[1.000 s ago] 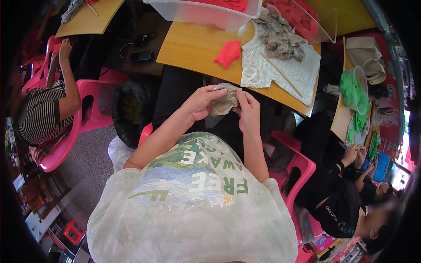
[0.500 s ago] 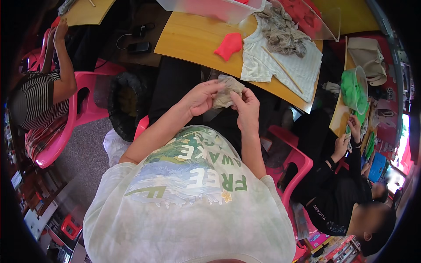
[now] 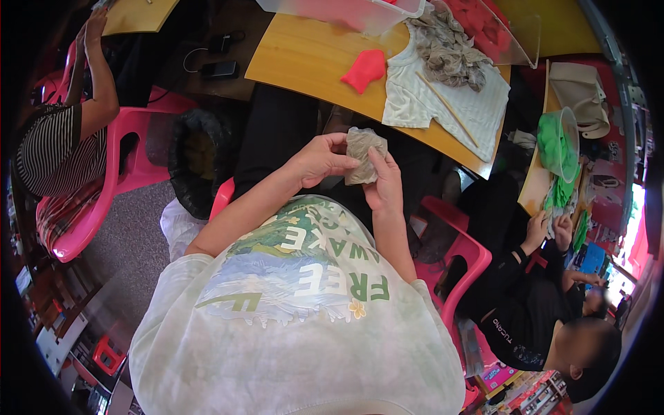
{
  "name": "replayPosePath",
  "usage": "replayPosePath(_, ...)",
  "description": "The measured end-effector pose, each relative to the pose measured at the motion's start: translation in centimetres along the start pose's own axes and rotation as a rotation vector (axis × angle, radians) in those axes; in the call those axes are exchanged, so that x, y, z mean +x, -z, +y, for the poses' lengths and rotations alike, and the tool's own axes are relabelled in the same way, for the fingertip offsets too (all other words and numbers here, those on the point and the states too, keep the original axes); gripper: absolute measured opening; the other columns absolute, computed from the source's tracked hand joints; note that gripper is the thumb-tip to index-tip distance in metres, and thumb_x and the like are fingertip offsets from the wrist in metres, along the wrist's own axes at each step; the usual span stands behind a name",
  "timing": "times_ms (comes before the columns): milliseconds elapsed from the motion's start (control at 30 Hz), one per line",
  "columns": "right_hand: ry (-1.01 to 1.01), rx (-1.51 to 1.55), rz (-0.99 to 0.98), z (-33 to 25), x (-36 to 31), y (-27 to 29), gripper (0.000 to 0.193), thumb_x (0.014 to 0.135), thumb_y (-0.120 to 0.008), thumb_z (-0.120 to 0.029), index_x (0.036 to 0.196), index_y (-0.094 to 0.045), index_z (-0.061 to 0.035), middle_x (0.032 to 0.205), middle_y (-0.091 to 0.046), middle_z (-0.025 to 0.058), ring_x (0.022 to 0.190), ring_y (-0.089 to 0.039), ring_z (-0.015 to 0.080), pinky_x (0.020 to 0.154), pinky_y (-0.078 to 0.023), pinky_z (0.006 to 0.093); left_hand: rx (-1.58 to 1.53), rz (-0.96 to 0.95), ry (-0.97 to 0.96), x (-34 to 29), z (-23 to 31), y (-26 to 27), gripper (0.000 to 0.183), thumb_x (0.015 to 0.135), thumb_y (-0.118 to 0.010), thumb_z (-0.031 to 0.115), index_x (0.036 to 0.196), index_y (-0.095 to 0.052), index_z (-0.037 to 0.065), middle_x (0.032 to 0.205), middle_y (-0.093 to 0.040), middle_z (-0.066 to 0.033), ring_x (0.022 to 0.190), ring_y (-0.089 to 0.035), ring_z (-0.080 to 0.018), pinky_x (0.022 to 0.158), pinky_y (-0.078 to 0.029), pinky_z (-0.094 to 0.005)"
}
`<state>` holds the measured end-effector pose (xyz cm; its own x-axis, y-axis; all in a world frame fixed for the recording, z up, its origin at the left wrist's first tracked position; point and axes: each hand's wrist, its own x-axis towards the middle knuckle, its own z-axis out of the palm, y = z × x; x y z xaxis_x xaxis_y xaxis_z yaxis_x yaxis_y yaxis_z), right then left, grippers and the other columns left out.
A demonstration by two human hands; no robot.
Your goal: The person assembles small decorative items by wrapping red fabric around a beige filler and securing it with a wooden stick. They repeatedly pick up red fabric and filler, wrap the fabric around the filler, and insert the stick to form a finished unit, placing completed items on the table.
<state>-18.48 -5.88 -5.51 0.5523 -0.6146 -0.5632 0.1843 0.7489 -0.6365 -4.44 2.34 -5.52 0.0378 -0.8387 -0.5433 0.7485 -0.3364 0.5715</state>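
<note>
Above my lap, both hands hold a small piece of thin grey-beige cloth. My left hand pinches its left edge between thumb and fingers. On the other side my right hand grips it, with the thumb pressed on its front. A heap of similar crumpled grey-beige cloth lies on a white sleeveless garment on the wooden table. Across that garment rests a thin wooden stick. To its left is a pinkish-red piece, seemingly fabric.
Clear plastic boxes with red pieces stand on the table's far side. A black-lined bin is at my left beside a pink chair. At right, another person handles green material near a green-filled tub.
The cloth in my hands has gone from a loose crumple to a flatter, upright folded shape. My left fingers have closed onto its edge.
</note>
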Motion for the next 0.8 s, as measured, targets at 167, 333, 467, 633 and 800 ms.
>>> replayPosePath(167,0.502,-0.720,0.030,0.9,-0.5,0.0,0.020,0.084,-0.066,-0.010,0.101,-0.063,0.0002,0.096,-0.064,0.0050,0.081,-0.059,0.0104,0.074,-0.046,0.0228,0.111,-0.044,-0.027,-0.2,-0.3,0.0,0.049,0.078,-0.068,0.000,0.125,-0.052,0.005,0.112,-0.059,-0.0066,0.098,-0.060,-0.0157,0.083,-0.053,-0.0333)
replayPosePath(333,0.505,-0.704,0.113,-0.5,-1.6,-1.4,0.016,0.086,-0.064,-0.009,0.098,-0.064,0.0020,0.086,-0.063,0.0019,0.071,-0.054,0.0055,0.067,-0.043,0.0193,-0.118,-0.091,0.012,0.2,-0.5,0.5,0.034,0.088,-0.061,0.012,0.121,-0.054,0.007,0.108,-0.061,-0.0042,0.094,-0.061,-0.0139,0.078,-0.054,-0.0326)
replayPosePath(467,0.422,-0.620,0.071,-1.2,-0.6,0.1,0.014,0.089,-0.061,-0.008,0.097,-0.064,0.0026,0.085,-0.063,0.0005,0.071,-0.054,0.0038,0.067,-0.043,0.0186,-0.084,-0.066,0.017,0.5,-0.7,0.7,0.026,0.092,-0.057,0.019,0.116,-0.056,0.008,0.102,-0.062,-0.0025,0.090,-0.063,-0.0130,0.074,-0.055,-0.0326)
replayPosePath(633,0.219,-0.220,-0.064,-1.2,0.1,0.7,0.015,0.088,-0.062,-0.009,0.100,-0.062,0.0000,0.092,-0.064,0.0024,0.079,-0.060,0.0085,0.072,-0.048,0.0223,-0.007,-0.075,0.015,0.5,-0.2,0.5,0.026,0.093,-0.058,0.021,0.114,-0.057,0.007,0.101,-0.062,-0.0025,0.088,-0.063,-0.0125,0.073,-0.055,-0.0326)
replayPosePath(800,-0.124,-0.029,-0.122,0.0,0.1,0.9,0.024,0.089,-0.061,-0.015,0.109,-0.058,-0.0017,0.102,-0.063,0.0059,0.089,-0.063,0.0165,0.079,-0.052,0.0309,0.148,-0.092,0.063,0.5,0.6,0.2,0.030,0.092,-0.058,0.018,0.119,-0.055,0.006,0.103,-0.062,-0.0045,0.091,-0.062,-0.0141,0.076,-0.054,-0.0338)
